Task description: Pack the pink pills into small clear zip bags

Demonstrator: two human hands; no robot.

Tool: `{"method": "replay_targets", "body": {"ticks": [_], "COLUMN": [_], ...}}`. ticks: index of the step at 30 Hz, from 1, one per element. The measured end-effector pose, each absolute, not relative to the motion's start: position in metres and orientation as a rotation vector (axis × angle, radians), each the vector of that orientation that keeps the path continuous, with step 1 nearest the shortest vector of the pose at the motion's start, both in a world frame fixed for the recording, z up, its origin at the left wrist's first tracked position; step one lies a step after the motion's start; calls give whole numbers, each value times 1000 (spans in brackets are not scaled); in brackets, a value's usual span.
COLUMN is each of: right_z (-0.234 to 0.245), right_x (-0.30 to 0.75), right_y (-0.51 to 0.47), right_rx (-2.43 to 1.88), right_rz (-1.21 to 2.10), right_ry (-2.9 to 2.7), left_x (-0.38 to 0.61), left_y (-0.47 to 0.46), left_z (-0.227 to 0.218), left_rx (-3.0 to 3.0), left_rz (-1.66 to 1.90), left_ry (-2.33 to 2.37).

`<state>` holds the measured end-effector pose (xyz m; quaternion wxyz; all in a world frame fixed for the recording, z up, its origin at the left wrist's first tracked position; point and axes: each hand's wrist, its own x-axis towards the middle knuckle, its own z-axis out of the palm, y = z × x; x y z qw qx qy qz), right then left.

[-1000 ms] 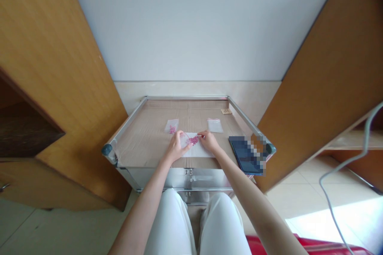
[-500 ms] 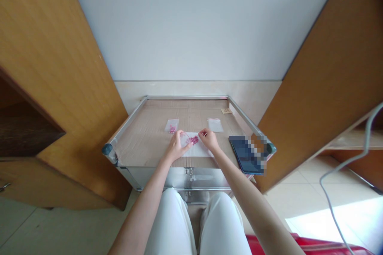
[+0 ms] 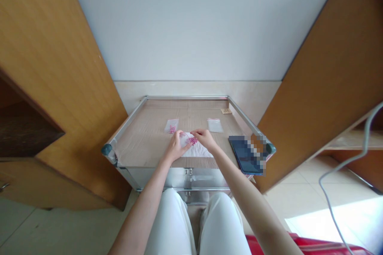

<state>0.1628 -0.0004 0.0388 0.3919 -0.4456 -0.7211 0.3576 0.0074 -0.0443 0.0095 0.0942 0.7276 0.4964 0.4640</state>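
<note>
A small heap of pink beads [image 3: 193, 140] lies on a white sheet [image 3: 197, 151] near the front of the metal-rimmed table [image 3: 149, 135]. My left hand [image 3: 176, 145] holds a small clear bag by the beads, fingers pinched on its edge. My right hand [image 3: 203, 137] is pinched just right of the heap, its fingertips over the beads; what it holds is too small to make out. Behind the hands lie a clear bag with pink beads [image 3: 171, 126] and another clear bag [image 3: 214, 125].
A dark tablet [image 3: 243, 153] lies at the table's right front corner. A small tan tag [image 3: 226, 111] sits at the back right. Wooden cabinet panels [image 3: 50, 67] flank both sides. A grey cable [image 3: 344, 167] hangs at the right.
My right hand has moved left, closer to the beads and my left hand. My left hand has barely moved.
</note>
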Motion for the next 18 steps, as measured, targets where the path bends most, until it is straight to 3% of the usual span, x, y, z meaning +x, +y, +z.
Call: {"method": "replay_targets", "body": {"ticks": [6, 18], "right_z": [16, 9], "right_x": [177, 170], "right_y": [13, 21], "right_rx": [-1403, -1428], "right_rz": [616, 484], "right_ry": [-1879, -2030], "left_x": [7, 6], "left_y": [-45, -45], "left_z": [10, 8], "left_rx": [2174, 2183], "left_rz": [1393, 1382], "left_ry": [1477, 1487]}}
